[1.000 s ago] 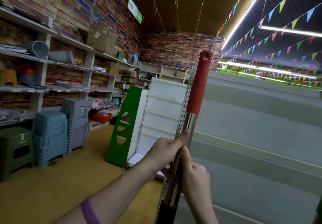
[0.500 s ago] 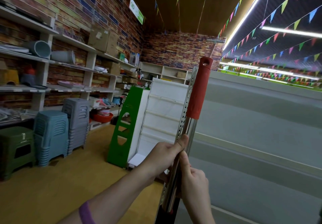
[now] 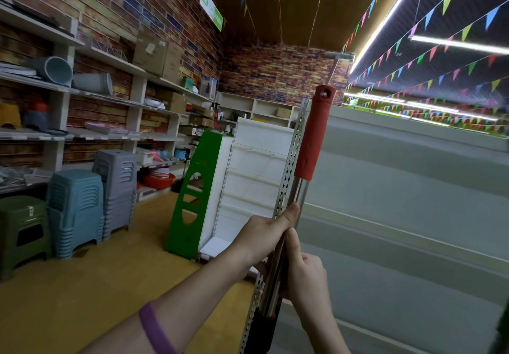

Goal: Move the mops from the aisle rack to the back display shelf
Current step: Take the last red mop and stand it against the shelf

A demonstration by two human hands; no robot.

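Both left grip point(image 3: 260, 239) and right grip point(image 3: 306, 278) tight round mop handle point(image 3: 314, 133)

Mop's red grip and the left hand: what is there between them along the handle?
Only a short stretch of bare silver pole lies between the red grip and the left hand, nothing else. The head view shows it.

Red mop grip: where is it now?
Head view, right of centre: the red grip tops the mop pole above the left hand and right hand, beside the perforated upright.
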